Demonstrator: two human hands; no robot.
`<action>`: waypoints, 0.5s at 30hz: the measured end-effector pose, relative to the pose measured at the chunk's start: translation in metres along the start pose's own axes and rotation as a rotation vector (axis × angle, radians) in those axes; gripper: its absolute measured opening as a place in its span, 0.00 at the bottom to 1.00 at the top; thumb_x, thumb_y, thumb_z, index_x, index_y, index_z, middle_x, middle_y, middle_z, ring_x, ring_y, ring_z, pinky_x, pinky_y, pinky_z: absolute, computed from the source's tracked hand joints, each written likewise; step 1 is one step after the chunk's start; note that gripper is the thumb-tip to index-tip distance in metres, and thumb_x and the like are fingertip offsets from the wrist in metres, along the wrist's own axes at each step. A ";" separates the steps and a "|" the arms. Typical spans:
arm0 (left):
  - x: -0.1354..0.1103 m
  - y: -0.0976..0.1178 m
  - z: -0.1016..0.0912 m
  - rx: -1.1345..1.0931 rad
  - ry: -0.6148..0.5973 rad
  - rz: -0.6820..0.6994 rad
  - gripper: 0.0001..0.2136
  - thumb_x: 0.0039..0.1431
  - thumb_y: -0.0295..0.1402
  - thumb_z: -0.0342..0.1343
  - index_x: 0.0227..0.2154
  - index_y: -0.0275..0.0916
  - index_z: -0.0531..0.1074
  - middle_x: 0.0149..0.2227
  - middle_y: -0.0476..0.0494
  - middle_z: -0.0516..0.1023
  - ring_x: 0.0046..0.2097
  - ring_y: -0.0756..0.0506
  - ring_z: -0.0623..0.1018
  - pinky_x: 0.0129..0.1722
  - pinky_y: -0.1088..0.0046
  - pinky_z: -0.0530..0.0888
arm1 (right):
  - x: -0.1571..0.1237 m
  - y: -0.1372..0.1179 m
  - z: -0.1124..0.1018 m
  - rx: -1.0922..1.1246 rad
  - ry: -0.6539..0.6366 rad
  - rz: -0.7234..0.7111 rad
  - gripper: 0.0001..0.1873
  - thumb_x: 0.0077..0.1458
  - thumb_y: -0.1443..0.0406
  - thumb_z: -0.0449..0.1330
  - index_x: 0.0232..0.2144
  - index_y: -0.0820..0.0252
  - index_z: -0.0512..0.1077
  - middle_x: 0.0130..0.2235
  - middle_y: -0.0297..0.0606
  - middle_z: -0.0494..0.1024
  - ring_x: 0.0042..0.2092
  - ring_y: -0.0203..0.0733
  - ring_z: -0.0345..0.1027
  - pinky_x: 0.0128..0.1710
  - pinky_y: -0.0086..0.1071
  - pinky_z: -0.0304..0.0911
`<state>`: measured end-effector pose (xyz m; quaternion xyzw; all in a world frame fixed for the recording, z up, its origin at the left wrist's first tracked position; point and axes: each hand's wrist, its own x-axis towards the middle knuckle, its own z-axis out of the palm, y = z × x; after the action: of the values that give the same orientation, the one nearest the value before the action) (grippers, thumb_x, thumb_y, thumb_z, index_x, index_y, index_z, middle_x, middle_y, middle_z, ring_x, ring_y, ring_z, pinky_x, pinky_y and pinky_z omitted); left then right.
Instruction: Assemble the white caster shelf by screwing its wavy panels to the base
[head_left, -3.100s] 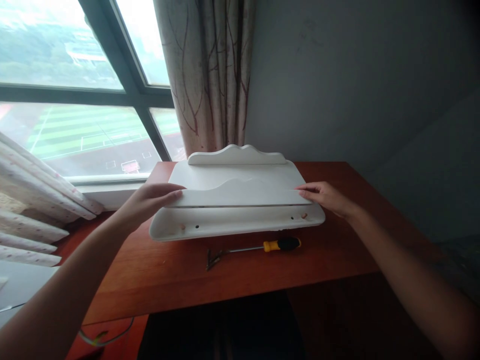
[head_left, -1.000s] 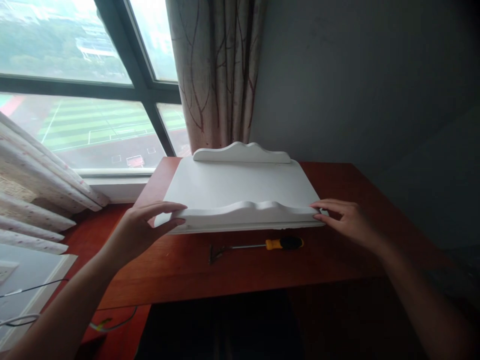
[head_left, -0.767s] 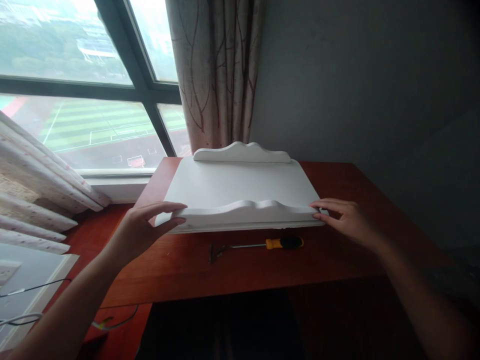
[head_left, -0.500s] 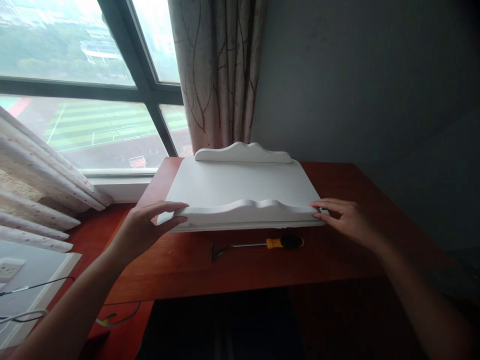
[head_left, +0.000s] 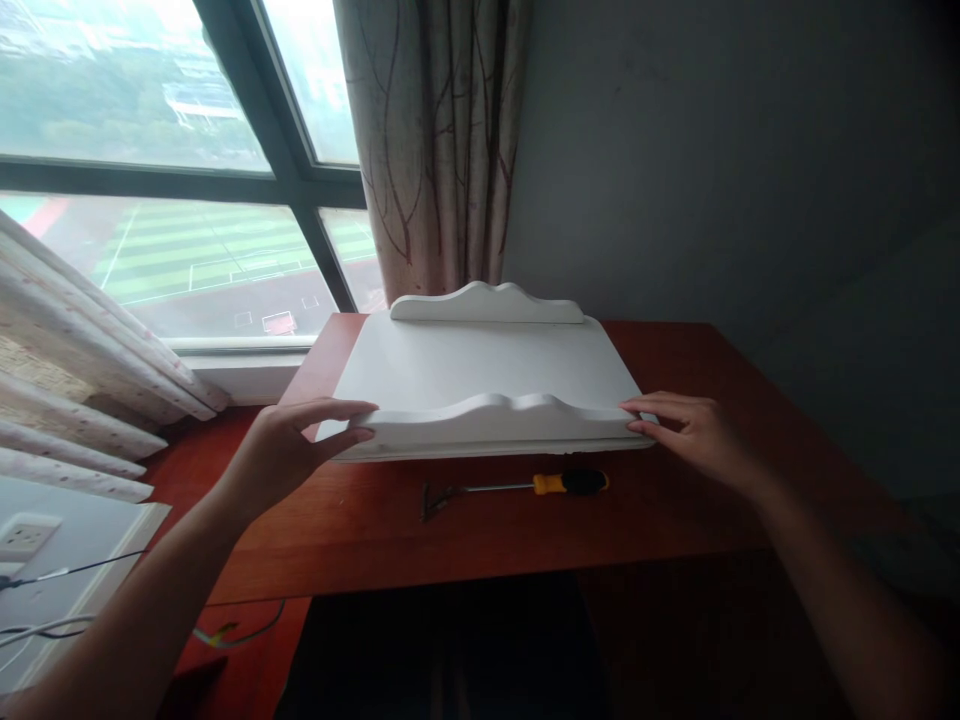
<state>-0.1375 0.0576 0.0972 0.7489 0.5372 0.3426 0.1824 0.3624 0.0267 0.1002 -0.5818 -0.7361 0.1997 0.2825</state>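
A white flat board lies on the reddish-brown table. Along its near edge stands a white wavy-topped panel, and a similar wavy panel rises along the far edge. My left hand pinches the left end of the near panel between thumb and fingers. At the opposite end, my right hand grips the same panel in a like way. Between me and the board lies a screwdriver with a yellow and black handle; several small dark metal pieces sit by its tip.
The wooden table extends to both sides, its front edge close to my dark-clothed lap. A window and curtains are at the back left. Cables hang near the wall socket at lower left.
Both hands keep their hold on the near panel, which has barely moved. The view has shifted very slightly.
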 end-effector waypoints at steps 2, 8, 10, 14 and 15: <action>0.001 -0.002 -0.001 0.002 -0.013 -0.021 0.22 0.51 0.57 0.65 0.40 0.47 0.84 0.40 0.47 0.86 0.41 0.40 0.84 0.49 0.63 0.79 | 0.001 -0.001 -0.002 0.021 0.041 -0.010 0.17 0.59 0.50 0.63 0.44 0.48 0.83 0.50 0.38 0.83 0.52 0.54 0.77 0.49 0.44 0.75; 0.004 -0.008 -0.001 -0.030 -0.007 -0.148 0.26 0.49 0.60 0.65 0.43 0.47 0.83 0.43 0.46 0.86 0.46 0.38 0.83 0.54 0.60 0.77 | 0.008 -0.007 -0.010 -0.011 0.064 0.003 0.17 0.58 0.51 0.64 0.45 0.48 0.83 0.50 0.37 0.83 0.54 0.55 0.76 0.57 0.48 0.71; 0.005 -0.009 -0.001 -0.024 -0.007 -0.148 0.26 0.48 0.60 0.66 0.43 0.47 0.83 0.43 0.46 0.86 0.46 0.38 0.83 0.54 0.60 0.77 | 0.009 -0.007 -0.010 -0.014 0.060 0.006 0.16 0.58 0.51 0.64 0.44 0.48 0.83 0.50 0.38 0.83 0.54 0.55 0.77 0.56 0.47 0.72; 0.003 -0.011 0.000 -0.022 -0.021 -0.141 0.25 0.48 0.60 0.66 0.43 0.47 0.83 0.43 0.46 0.85 0.46 0.38 0.83 0.55 0.61 0.76 | 0.006 -0.005 -0.009 -0.028 0.060 -0.004 0.16 0.58 0.52 0.64 0.45 0.49 0.83 0.50 0.38 0.83 0.53 0.54 0.77 0.55 0.45 0.72; 0.002 -0.012 0.001 -0.024 -0.018 -0.150 0.26 0.49 0.60 0.65 0.43 0.47 0.83 0.43 0.46 0.85 0.46 0.38 0.83 0.55 0.60 0.76 | 0.005 -0.004 -0.008 -0.039 0.057 -0.011 0.16 0.59 0.53 0.64 0.45 0.49 0.83 0.50 0.38 0.83 0.53 0.54 0.77 0.54 0.45 0.73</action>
<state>-0.1449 0.0641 0.0896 0.7074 0.5859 0.3275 0.2215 0.3634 0.0305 0.1099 -0.5885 -0.7347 0.1670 0.2932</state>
